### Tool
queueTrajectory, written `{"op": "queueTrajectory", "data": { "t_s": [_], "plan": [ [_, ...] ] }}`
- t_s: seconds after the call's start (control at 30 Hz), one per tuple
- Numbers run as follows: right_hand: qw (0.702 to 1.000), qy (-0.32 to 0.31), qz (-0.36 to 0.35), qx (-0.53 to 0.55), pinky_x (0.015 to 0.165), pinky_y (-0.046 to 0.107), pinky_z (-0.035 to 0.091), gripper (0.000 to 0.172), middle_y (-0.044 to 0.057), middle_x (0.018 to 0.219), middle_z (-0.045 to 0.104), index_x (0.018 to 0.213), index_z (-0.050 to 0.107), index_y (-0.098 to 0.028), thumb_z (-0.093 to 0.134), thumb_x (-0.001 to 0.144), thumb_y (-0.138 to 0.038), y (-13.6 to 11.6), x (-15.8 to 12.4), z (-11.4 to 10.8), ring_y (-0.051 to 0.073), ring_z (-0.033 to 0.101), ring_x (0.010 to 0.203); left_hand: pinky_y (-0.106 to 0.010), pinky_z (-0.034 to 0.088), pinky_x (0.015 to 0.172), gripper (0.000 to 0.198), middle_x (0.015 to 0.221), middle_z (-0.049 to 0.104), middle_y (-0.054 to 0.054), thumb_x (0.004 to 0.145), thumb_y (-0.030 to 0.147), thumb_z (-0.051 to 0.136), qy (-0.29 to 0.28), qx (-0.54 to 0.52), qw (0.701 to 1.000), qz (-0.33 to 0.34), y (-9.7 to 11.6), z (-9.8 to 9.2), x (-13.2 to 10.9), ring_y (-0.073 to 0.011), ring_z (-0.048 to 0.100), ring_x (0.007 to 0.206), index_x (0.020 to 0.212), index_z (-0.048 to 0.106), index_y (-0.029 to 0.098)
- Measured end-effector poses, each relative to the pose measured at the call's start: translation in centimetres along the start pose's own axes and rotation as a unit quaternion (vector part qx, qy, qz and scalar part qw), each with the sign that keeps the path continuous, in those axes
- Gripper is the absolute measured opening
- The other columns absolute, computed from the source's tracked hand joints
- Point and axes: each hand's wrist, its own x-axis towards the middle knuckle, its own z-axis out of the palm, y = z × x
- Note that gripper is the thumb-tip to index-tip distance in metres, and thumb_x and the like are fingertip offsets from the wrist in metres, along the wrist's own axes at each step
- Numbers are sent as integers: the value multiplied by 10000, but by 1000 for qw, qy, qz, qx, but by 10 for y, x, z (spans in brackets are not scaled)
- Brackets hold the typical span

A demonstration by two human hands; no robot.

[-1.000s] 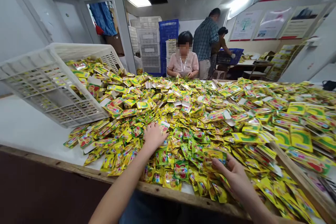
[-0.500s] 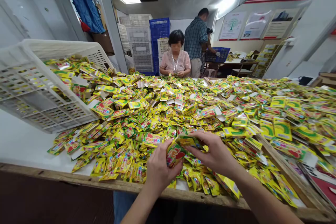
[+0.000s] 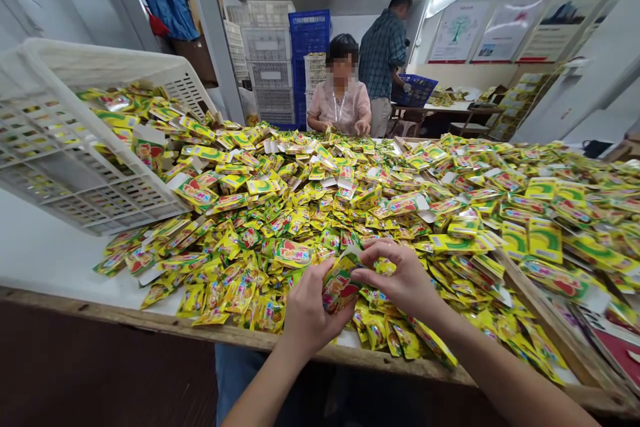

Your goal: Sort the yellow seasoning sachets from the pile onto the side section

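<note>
My left hand (image 3: 310, 307) is wrapped round a small yellow-and-green printed box (image 3: 341, 288) with a red design, held tilted above the heap. My right hand (image 3: 400, 277) closes on the upper right edge of the same box, thumb in front and fingers behind, beside a pale flap at its top. Whether anything else sits between those fingers is hidden. Below and around both hands lie many small yellow sachets (image 3: 240, 297). Just beyond my left hand, a flat box (image 3: 294, 251) lies face up among them.
A white plastic crate (image 3: 107, 203) lies tipped on the left, boxes spilling out. A wooden strip (image 3: 543, 307) divides the table at right; a wooden edge (image 3: 150, 322) runs along its front. Across sits a co-worker (image 3: 340, 97); another person (image 3: 383, 57) stands behind near a blue crate (image 3: 417, 90).
My right hand has moved from the sachet held at the box's top to the box's edge; that sachet no longer shows. The view has tipped down slightly. The seated co-worker's hands have moved apart.
</note>
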Motion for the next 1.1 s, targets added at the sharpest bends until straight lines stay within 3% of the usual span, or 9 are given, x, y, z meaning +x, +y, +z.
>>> {"op": "queueTrajectory", "data": {
  "t_s": [0.17,0.27,0.37,0.43,0.6,0.77,0.87,0.97,1.1],
  "plan": [
    [990,84,-84,-82,991,496,270,143,37,763,716,782,686,-280,660,782,-421,3,-20,11,300,591,1067,-319,542,785,537,1047,632,-86,754,356,634,-28,-35,998,-33,4,-3,0,-221,643,950,1211,389,214],
    [993,-41,-49,-100,1024,559,191,141,30,840,725,827,693,-288,625,809,-410,0,-27,13,311,576,1082,-320,543,763,499,1028,639,-80,752,365,619,-43,-36,997,-45,4,-3,0,-224,648,926,1184,416,218],
    [981,-178,20,-79,961,526,321,185,5,744,702,720,680,-245,635,793,-409,-1,-25,14,254,635,840,-317,539,671,441,966,647,-72,761,365,588,-63,11,998,-21,2,-3,0,-227,655,830,1159,461,224],
    [976,-209,44,-40,877,440,417,241,-9,663,675,649,664,-223,619,801,-404,2,-22,15,201,620,705,-304,524,628,405,931,649,-66,771,343,572,-77,33,996,-6,2,-2,1,-217,650,779,1149,485,227],
    [985,-96,101,102,717,334,497,209,34,774,702,811,691,-205,595,811,-391,13,-23,16,207,628,744,-370,502,826,425,1029,633,-78,743,311,646,-39,-35,995,-85,8,2,8,-239,612,950,1131,498,220],
    [995,59,64,57,811,363,509,243,66,955,630,939,675,-233,702,724,-345,24,-45,3,232,620,902,-334,525,811,472,1037,639,-67,721,292,696,-121,-177,967,-138,22,12,-4,-215,624,936,1144,501,215],
    [977,97,158,106,688,351,553,592,61,1061,564,1139,549,-265,780,617,-423,39,-42,-37,216,662,784,-366,514,864,631,1152,598,-110,753,361,680,-142,-174,969,-104,21,20,-23,-238,590,1039,1301,407,211],
    [957,191,217,-32,657,393,524,772,114,1085,582,1161,546,-254,803,501,-564,59,-15,-113,287,662,808,-396,499,892,513,1135,586,-117,815,330,601,-90,-122,985,-79,9,26,-39,-243,569,1067,1283,429,212],
    [810,494,150,-279,945,513,355,920,210,1375,409,1321,445,-235,726,557,-664,74,22,-209,402,413,1239,-375,508,875,290,1029,591,-90,850,253,534,-37,-83,991,-95,-6,30,-49,-217,587,1013,1138,526,214]
  ]
}}
